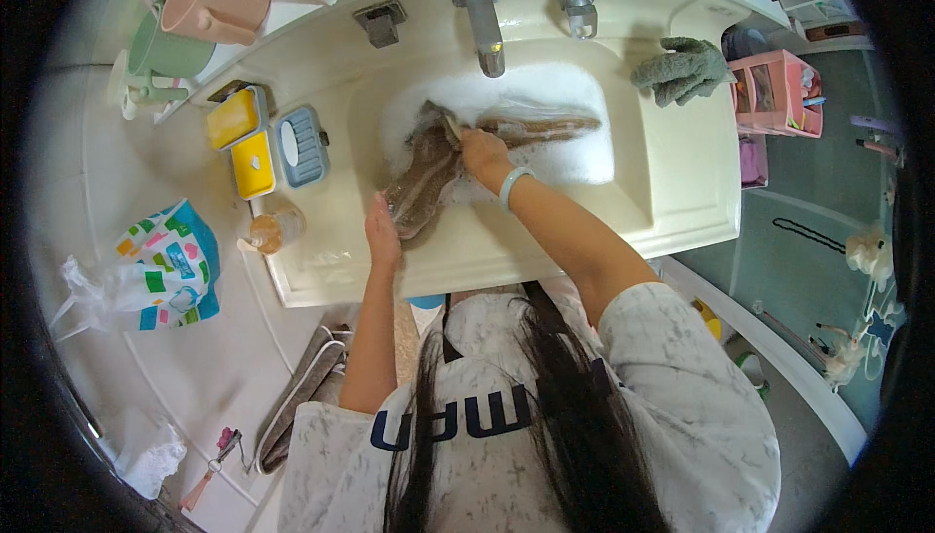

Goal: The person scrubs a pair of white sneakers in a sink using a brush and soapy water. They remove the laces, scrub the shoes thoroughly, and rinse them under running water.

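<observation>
A wet brown shoe (431, 175) slants over the near left part of a cream washbasin (679, 182). My left hand (383, 230) grips its lower end. My right hand (486, 155), with a pale bangle at the wrist, holds a brush (454, 126) by its light handle against the shoe's upper end; the bristles are partly hidden by foam. Another brown item, apparently a second shoe (548, 128), lies in the white suds (584, 160) to the right of my right hand. Above the suds is the chrome faucet (486, 29).
Left on the basin are yellow soap boxes (253, 164), a grey-blue soap dish (302, 147) and a pump bottle (276, 231). A green cloth (681, 71) lies at the right rim. Pink cups (215, 4) stand on the shelf. A pink organiser (781, 95) is at right.
</observation>
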`<state>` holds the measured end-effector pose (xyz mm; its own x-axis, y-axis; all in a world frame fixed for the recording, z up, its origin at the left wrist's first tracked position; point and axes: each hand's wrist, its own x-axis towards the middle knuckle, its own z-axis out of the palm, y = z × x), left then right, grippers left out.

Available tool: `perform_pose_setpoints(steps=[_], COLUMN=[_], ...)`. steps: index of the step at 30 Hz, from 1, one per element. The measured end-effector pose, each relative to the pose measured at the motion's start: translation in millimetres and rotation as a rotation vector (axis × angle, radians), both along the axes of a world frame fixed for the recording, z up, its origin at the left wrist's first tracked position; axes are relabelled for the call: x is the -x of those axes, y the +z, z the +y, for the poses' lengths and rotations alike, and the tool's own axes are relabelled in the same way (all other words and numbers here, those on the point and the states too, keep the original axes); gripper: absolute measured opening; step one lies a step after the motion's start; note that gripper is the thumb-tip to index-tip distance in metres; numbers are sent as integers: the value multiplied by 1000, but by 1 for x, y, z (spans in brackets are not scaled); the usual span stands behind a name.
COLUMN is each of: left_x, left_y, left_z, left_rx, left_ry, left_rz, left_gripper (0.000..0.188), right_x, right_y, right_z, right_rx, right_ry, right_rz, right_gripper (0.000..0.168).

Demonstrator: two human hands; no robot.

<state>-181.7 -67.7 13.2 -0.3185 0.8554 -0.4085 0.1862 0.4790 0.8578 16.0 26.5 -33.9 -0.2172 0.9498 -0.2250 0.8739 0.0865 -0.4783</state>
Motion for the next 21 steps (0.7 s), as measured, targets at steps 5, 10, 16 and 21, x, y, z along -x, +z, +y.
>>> perform_pose_setpoints(steps=[5,10,16,21], left_x=[-5,-4,-4,-19], left_y=[0,-16,-20,22], left_z=[-5,-6,-11,-9], left_rx=[-29,-32,-150,-56], left_ry=[-36,83,-149,-96], left_rz=[127,-125,203,289], left_gripper=[53,53,47,48], right_x=[7,30,8,0], right_y=[44,121,29,0], right_z=[-44,-109,-30,7], right_rx=[114,189,232,67], right_ry=[102,301,118,1], right_rz=[151,227,55,-1], right_gripper=[23,29,25,19])
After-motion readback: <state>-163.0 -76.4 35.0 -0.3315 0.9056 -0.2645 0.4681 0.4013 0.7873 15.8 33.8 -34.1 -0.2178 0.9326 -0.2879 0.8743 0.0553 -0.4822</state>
